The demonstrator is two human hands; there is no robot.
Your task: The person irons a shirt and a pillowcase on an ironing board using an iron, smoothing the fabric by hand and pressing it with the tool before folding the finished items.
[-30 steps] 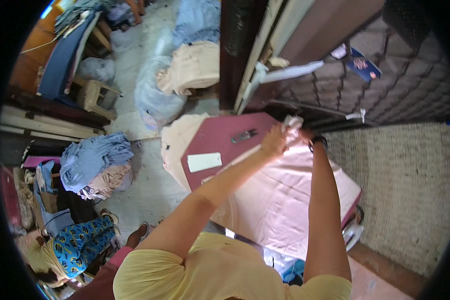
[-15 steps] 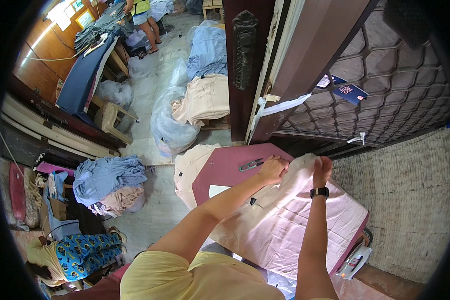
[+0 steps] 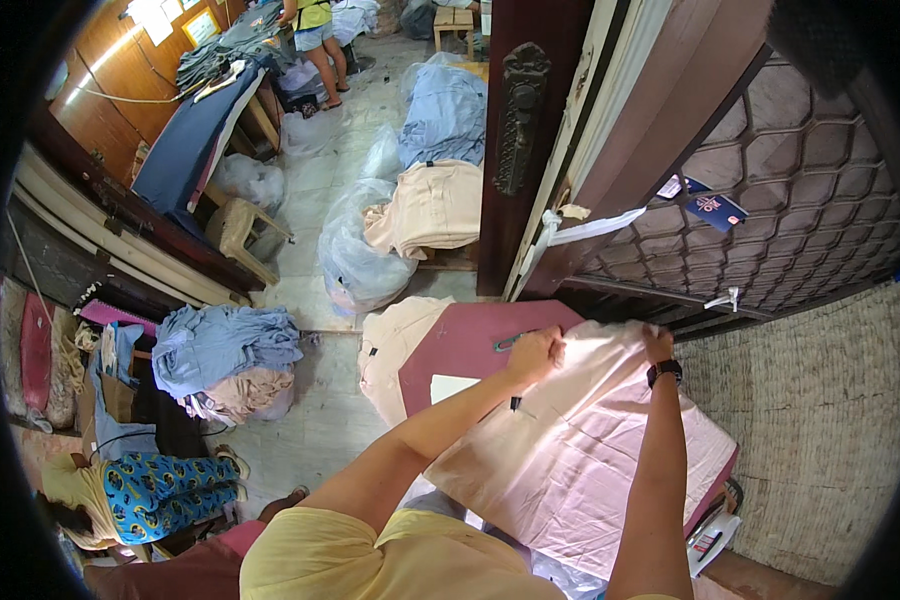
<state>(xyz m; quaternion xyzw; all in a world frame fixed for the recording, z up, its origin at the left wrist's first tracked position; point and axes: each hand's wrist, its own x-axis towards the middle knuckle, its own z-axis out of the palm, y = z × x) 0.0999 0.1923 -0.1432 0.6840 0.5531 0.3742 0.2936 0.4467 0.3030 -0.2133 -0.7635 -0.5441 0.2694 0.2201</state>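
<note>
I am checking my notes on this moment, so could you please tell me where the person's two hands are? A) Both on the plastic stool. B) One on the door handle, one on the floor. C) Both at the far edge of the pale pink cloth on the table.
C: the left hand and the right hand both grip the far edge of the pale pink cloth spread over the maroon table.

Your view: bright, even daylight, strongest on pale tiled floor [image 3: 350, 160] far centre. Pale pink cloth sheet [image 3: 590, 450] near centre evenly lit, slight washout, soft shadows only. Heavy fisheye: dark wooden door [image 3: 530, 130] bends, black vignette rings frame. Centre sharp; left and right edges soften, dim.
</note>
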